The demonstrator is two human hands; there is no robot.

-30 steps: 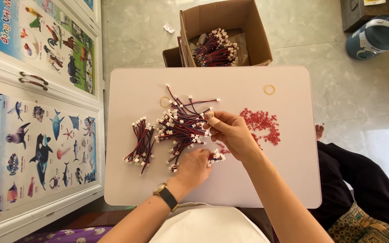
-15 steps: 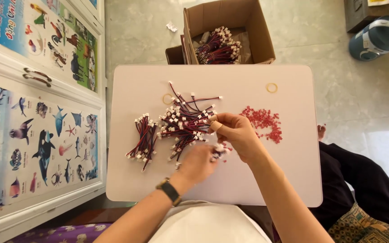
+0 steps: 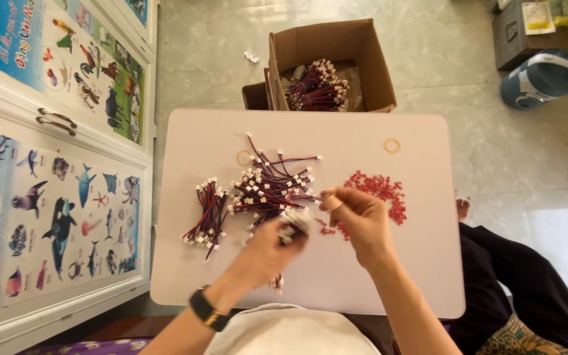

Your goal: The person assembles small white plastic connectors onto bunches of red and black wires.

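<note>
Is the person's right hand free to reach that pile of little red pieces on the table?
Probably yes. The right hand hovers at the edge of the red pieces, with nothing lying between them on the white table, though its fingertips look pinched on something small.

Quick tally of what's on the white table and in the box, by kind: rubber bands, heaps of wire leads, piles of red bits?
Rubber bands: 2 (one, the other)
Wire lead heaps: 3 (tidy bundle, loose heap, boxed heap)
Red connector piles: 1
Total: 6
</note>
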